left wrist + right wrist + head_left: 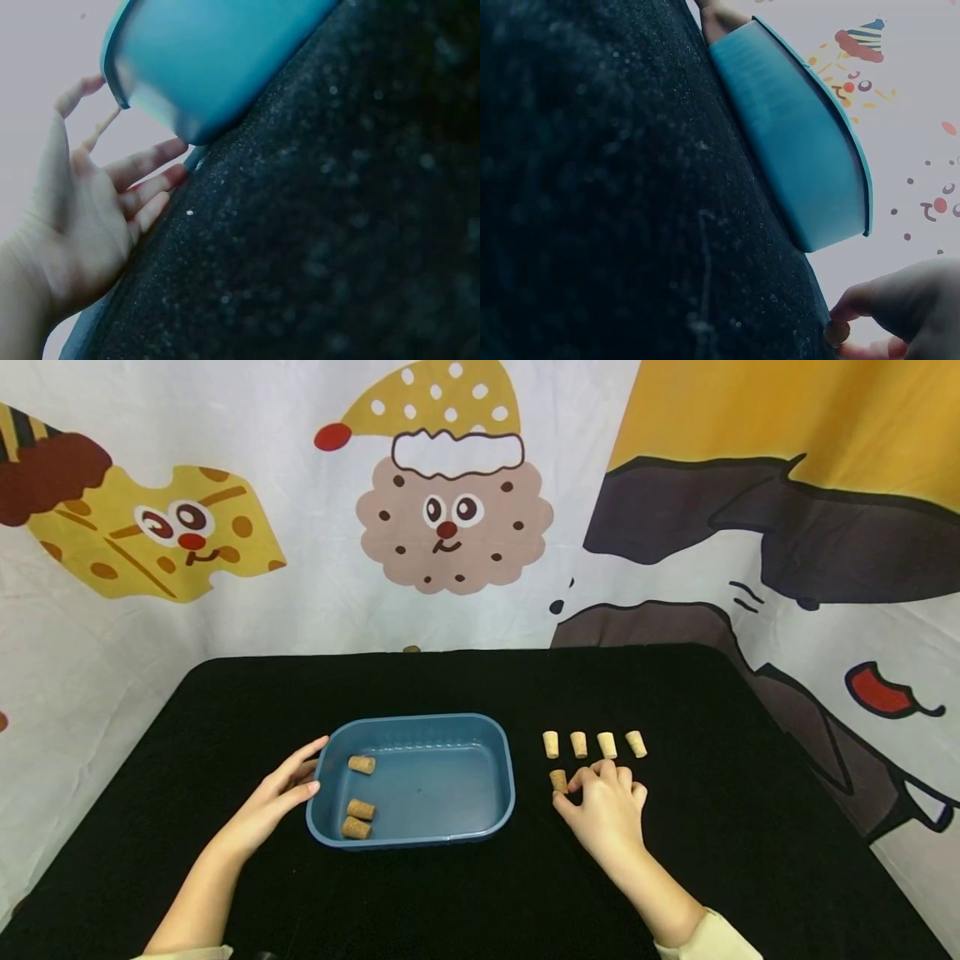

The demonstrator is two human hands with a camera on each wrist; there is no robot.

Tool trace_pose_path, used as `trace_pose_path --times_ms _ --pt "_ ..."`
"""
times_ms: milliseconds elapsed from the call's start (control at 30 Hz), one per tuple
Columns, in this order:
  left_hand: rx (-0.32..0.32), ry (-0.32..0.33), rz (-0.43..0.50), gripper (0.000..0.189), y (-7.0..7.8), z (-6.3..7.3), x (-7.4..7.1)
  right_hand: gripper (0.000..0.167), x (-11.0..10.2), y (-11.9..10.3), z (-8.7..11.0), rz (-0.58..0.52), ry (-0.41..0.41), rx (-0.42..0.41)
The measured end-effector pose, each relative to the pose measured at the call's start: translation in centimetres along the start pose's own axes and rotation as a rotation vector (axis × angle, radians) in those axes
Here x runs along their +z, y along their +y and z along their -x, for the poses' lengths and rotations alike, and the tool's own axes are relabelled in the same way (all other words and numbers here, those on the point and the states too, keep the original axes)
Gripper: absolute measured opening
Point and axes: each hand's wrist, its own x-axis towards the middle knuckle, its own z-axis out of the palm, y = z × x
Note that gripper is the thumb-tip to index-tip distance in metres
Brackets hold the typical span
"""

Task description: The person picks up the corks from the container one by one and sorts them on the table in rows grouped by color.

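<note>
My right hand (609, 810) pinches a brown cork (558, 781) between thumb and finger, low over the black cloth; the right wrist view shows the cork's round end (837, 333) at the fingertips. Beside the blue plastic tray (427, 842), my left hand (273, 797) touches its left end with fingers and thumb spread and fairly straight. Inside the tray three brown corks lie on their sides: one cork (362, 765) towards the back, a second cork (361, 810) and a third cork (356, 828) close together near the front left.
Just beyond my right hand, several paler corks form a row, from the left cork (551, 744) to the tilted right one (636, 743). Black cloth (420, 902) covers the table. A printed curtain (300, 618) hangs behind the far edge.
</note>
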Motion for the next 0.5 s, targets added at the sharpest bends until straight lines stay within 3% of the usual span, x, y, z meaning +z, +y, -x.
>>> trace_pose_path --times_ms 367,500 --pt "0.018 -0.002 -0.003 0.059 -0.1 0.1 -0.1 0.027 -0.3 -0.2 -0.2 0.034 -0.028 0.011" --pt "0.01 -0.003 0.002 0.059 0.0 0.0 0.0 0.029 -1.0 -0.4 -0.3 0.044 -0.005 0.01"
